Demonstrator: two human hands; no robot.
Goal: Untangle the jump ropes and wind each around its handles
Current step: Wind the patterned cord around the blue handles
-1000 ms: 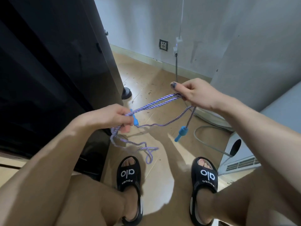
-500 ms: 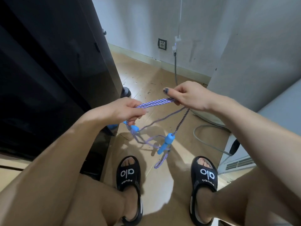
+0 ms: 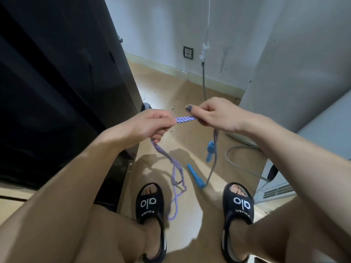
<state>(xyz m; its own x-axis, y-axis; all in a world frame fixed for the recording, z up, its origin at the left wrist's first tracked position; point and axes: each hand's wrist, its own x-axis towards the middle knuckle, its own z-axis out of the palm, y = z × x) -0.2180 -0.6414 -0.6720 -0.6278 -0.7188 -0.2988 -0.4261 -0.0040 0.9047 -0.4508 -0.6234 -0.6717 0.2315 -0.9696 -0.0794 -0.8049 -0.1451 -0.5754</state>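
At centre, your left hand (image 3: 150, 126) and right hand (image 3: 212, 115) pinch a short bundle of rope (image 3: 186, 119). Handles (image 3: 196, 177) dangle at five o'clock. Step: untangling; next, probably free the hanging loops.

Legible text on footwear only; left sandal (image 3: 150, 205), lower centre of frame: large white "alo" across the black strap, upside down from the camera; a smaller white line beneath it, also inverted, roughly "POWER", last letters uncertain; right sandal (image 3: 240, 205), lower right of centre: same white "alo" on the strap, same small inverted line below, equally hard to resolve; wall socket (image 3: 188, 52), upper centre: no readable marking; no numbers or signs readable elsewhere in frame.
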